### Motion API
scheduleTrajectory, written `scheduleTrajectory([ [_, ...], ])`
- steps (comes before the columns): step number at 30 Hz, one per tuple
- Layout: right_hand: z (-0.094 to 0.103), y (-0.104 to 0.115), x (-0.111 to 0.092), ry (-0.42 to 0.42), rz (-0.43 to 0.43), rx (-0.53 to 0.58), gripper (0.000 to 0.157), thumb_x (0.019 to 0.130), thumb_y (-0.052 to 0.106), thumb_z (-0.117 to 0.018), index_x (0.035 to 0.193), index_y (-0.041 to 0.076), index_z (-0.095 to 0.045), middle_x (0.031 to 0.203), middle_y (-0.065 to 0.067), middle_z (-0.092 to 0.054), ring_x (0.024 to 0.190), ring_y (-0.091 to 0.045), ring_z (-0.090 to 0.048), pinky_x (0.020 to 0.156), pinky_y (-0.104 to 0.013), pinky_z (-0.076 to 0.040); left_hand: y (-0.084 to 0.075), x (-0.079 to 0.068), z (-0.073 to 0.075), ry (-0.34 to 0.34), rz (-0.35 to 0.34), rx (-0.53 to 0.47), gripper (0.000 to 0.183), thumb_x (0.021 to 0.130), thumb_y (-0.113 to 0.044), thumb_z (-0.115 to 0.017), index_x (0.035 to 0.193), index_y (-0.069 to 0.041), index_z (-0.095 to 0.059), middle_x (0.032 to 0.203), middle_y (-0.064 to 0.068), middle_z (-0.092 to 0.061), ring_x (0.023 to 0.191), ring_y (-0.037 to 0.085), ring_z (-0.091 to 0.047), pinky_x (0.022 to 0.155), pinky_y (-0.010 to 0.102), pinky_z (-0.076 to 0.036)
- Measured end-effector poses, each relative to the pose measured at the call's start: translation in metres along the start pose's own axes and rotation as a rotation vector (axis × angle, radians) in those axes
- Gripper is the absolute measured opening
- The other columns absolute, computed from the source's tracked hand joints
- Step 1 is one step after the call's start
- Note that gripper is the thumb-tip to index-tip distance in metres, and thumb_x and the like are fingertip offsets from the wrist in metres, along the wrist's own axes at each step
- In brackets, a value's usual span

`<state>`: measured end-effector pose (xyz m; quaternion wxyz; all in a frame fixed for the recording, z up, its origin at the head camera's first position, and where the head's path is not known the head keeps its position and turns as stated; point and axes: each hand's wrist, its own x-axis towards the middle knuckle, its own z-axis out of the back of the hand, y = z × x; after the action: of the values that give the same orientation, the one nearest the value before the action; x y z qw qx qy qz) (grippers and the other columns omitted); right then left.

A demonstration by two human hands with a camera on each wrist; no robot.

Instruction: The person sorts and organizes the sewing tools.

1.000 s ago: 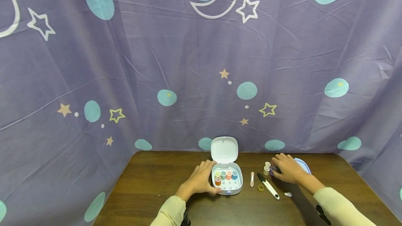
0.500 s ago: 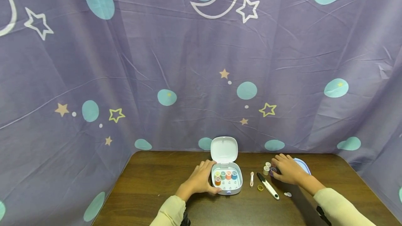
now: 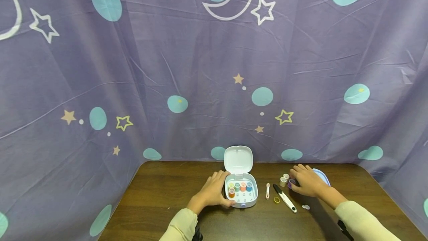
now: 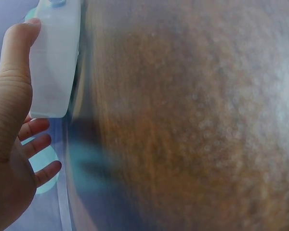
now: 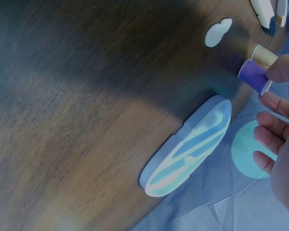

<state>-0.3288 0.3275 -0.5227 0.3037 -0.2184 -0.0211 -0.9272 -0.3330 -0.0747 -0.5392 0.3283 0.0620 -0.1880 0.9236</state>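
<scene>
A small white sewing box (image 3: 246,201) stands with its lid (image 3: 239,159) raised. Inside it several colored thread spools stand in a back row, with an orange spool (image 3: 232,193) in front. My left hand (image 3: 212,190) holds the box by its left side, thumb at the front and fingers toward the back. In the left wrist view the thumb lies on the box wall (image 4: 55,62). My right hand (image 3: 307,180) pinches a purple thread spool (image 5: 254,75) at one end between thumb and forefinger. Beside that spool stands a cream spool (image 3: 283,182), with a whitish spool (image 3: 286,176) behind.
Between box and right hand lie a pale thread bundle (image 3: 268,191), black-and-white thread snips (image 3: 285,198) and a yellow ring (image 3: 276,199). A small white piece (image 3: 305,207) lies nearer the right wrist. A blue-and-white oval case (image 5: 188,149) rests behind the right hand. A patterned curtain (image 3: 200,66) borders the table.
The purple spool has shifted very slightly under the right fingertips, and the pale spools beside it have moved a little. The left hand and box stay as they were.
</scene>
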Motion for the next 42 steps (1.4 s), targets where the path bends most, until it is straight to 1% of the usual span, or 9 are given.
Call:
scheduleTrajectory([
  [5, -0.001, -0.002, -0.002, 0.011, 0.003, -0.005, 0.031, 0.069, 0.026, -0.081, 0.077, 0.021, -0.051, 0.078, 0.01, -0.046, 0.078, -0.017, -0.05, 0.066, -0.033, -0.038, 0.001, 0.0, -0.002, 0.008, 0.009, -0.008, 0.103, 0.064, -0.059, -0.088, 0.143, -0.008, -0.047, 0.128, 0.004, -0.057, 0.109, 0.017, -0.05, 0.085, 0.029, -0.042],
  [10, 0.002, -0.002, -0.003, 0.06, -0.002, 0.0, 0.031, 0.067, 0.026, -0.081, 0.081, 0.021, -0.054, 0.081, 0.009, -0.049, 0.081, -0.017, -0.051, 0.068, -0.036, -0.041, 0.001, 0.0, -0.002, 0.009, 0.007, -0.01, 0.103, 0.063, -0.06, -0.088, 0.143, -0.009, -0.047, 0.127, 0.003, -0.057, 0.107, 0.017, -0.049, 0.085, 0.029, -0.042],
  [14, 0.007, -0.001, -0.003, 0.09, -0.006, 0.008, 0.031, 0.068, 0.026, -0.081, 0.083, 0.021, -0.055, 0.082, 0.009, -0.05, 0.082, -0.016, -0.051, 0.069, -0.036, -0.041, 0.0, 0.0, -0.001, 0.012, 0.008, -0.014, 0.103, 0.063, -0.059, -0.088, 0.143, -0.008, -0.047, 0.127, 0.003, -0.057, 0.108, 0.017, -0.049, 0.086, 0.029, -0.042],
  [20, 0.011, 0.0, -0.002, 0.07, -0.002, 0.015, 0.029, 0.069, 0.025, -0.081, 0.082, 0.02, -0.056, 0.082, 0.009, -0.053, 0.081, -0.017, -0.052, 0.069, -0.035, -0.04, 0.0, 0.0, -0.001, 0.019, 0.009, -0.012, 0.103, 0.065, -0.059, -0.087, 0.144, -0.008, -0.046, 0.128, 0.004, -0.057, 0.109, 0.017, -0.049, 0.087, 0.029, -0.043],
  [25, 0.012, 0.001, -0.001, 0.052, 0.007, 0.014, 0.027, 0.071, 0.026, -0.081, 0.081, 0.02, -0.057, 0.081, 0.008, -0.054, 0.08, -0.016, -0.052, 0.069, -0.035, -0.041, 0.0, -0.001, 0.0, 0.009, -0.002, -0.007, 0.101, 0.065, -0.059, -0.087, 0.143, -0.008, -0.047, 0.128, 0.006, -0.057, 0.108, 0.017, -0.049, 0.086, 0.029, -0.043],
  [31, 0.012, 0.001, -0.002, 0.072, 0.019, 0.016, 0.026, 0.073, 0.027, -0.08, 0.082, 0.02, -0.057, 0.082, 0.009, -0.053, 0.08, -0.016, -0.052, 0.069, -0.036, -0.041, -0.001, -0.001, -0.001, 0.005, -0.01, -0.012, 0.101, 0.065, -0.058, -0.088, 0.143, -0.007, -0.047, 0.127, 0.006, -0.058, 0.107, 0.017, -0.049, 0.085, 0.029, -0.043],
  [37, 0.018, 0.0, -0.003, 0.082, 0.033, 0.01, 0.029, 0.069, 0.026, -0.081, 0.085, 0.02, -0.058, 0.085, 0.007, -0.056, 0.083, -0.018, -0.054, 0.07, -0.038, -0.042, 0.0, -0.001, -0.003, 0.008, -0.009, -0.015, 0.101, 0.066, -0.06, -0.087, 0.143, -0.008, -0.046, 0.128, 0.006, -0.057, 0.107, 0.017, -0.048, 0.084, 0.028, -0.042],
  [42, 0.021, -0.001, 0.0, 0.052, 0.049, 0.015, 0.03, 0.067, 0.025, -0.082, 0.085, 0.02, -0.058, 0.085, 0.007, -0.057, 0.083, -0.018, -0.055, 0.07, -0.037, -0.043, 0.001, 0.0, -0.002, -0.011, -0.015, -0.007, 0.101, 0.065, -0.058, -0.088, 0.142, -0.006, -0.047, 0.125, 0.007, -0.058, 0.104, 0.017, -0.048, 0.082, 0.028, -0.041],
])
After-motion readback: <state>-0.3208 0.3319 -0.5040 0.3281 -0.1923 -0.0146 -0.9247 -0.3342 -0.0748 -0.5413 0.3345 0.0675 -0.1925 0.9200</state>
